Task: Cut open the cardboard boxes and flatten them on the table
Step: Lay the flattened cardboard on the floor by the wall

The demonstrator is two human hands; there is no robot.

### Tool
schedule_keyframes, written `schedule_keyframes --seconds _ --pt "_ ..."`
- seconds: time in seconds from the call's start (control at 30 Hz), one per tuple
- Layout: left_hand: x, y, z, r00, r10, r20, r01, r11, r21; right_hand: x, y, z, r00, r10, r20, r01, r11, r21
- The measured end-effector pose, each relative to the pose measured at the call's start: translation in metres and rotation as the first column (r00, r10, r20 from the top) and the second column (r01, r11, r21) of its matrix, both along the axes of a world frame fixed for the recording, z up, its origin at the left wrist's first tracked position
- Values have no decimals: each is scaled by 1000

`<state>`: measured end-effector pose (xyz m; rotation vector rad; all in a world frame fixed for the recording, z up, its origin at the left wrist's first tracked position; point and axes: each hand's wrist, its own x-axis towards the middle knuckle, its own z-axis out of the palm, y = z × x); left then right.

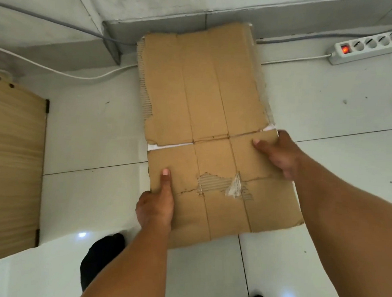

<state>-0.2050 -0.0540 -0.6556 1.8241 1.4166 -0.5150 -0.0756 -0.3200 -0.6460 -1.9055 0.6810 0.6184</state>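
A flattened brown cardboard box (204, 99) is held out in front of me above a white tiled floor, its far end near the wall. Its surface has crease lines, a torn patch showing corrugation and a scrap of clear tape (235, 186). My left hand (156, 202) grips the near left edge, thumb on top and fingers underneath. My right hand (278, 152) grips the right edge the same way, thumb pressed on the top face. No cutting tool is in view.
A white power strip (365, 47) with a lit red switch lies at the back right, its cables running along the wall base. A wooden board (12, 162) stands at the left. My dark shoes (100, 254) show on the floor tiles (337, 123) below.
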Motion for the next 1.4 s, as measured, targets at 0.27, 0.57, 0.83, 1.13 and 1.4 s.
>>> schedule_keyframes --seconds 0.27,0.57,0.83,1.13,1.4 --pt "4 15 -13 1000 13 -24 -15 997 -75 9 -18 -30 973 124 -196 -149 981 -120" --pt "-37 6 -5 826 501 -259 -564 751 -343 -36 -5 32 712 -133 -689 129 990 -58" --pt "-10 9 5 898 403 -179 -440 835 -331 -38 -5 27 776 -99 -623 91 995 -45" --pt "-30 19 10 794 568 -215 -607 737 -297 -60 3 35 685 -280 -673 291 952 -100" --pt "-12 8 2 910 399 -110 -413 890 -194 -64 -8 25 704 -311 -639 340 937 -81"
